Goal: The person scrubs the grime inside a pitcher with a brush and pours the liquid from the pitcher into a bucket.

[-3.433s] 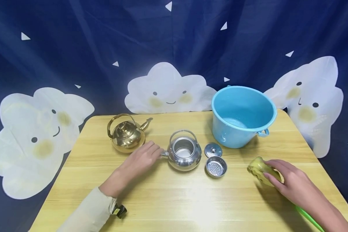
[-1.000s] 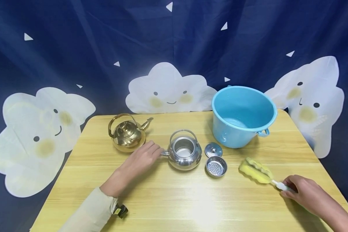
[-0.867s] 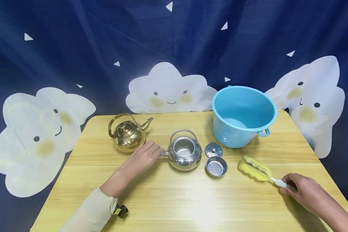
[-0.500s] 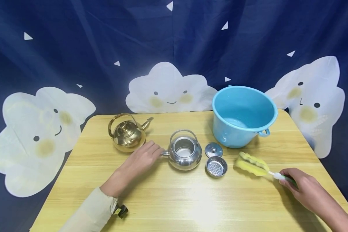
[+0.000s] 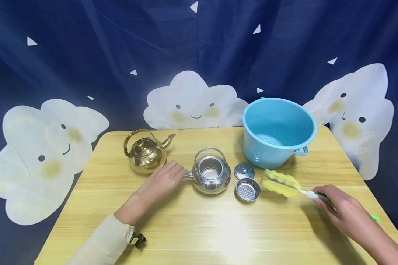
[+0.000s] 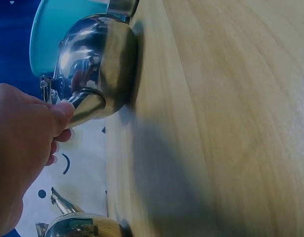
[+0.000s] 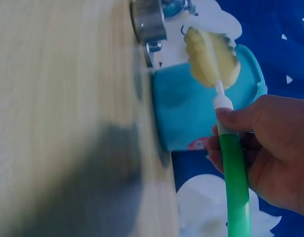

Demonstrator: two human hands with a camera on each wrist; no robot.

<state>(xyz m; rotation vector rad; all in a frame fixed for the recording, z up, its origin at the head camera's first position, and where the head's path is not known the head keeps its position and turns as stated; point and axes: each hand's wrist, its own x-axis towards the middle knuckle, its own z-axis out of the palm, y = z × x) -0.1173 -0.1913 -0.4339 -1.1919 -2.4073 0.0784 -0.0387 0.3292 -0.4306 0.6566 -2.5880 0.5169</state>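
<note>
My left hand (image 5: 166, 180) pinches the spout (image 6: 87, 104) of a silver teapot (image 5: 211, 183) that stands lidless on the table, its inside showing from above. In my right hand (image 5: 339, 208) is a bottle brush with a yellow sponge head (image 5: 280, 183); thumb and fingers grip its white and green handle (image 7: 235, 182). The sponge head is held above the table, pointing left, just right of the round metal strainer (image 5: 247, 190). Behind the strainer lies the silver lid (image 5: 244, 171).
A gold teapot (image 5: 146, 155) with its lid on stands at the back left. The light blue bucket (image 5: 268, 158) is at the back right, behind the brush. A dark blue curtain (image 5: 199, 36) with cloud faces hangs past the table's far edge.
My right hand first touched the sponge head, then took the brush by its handle. It has since lifted the brush and moved it left toward the strainer. My left hand stays at the spout.
</note>
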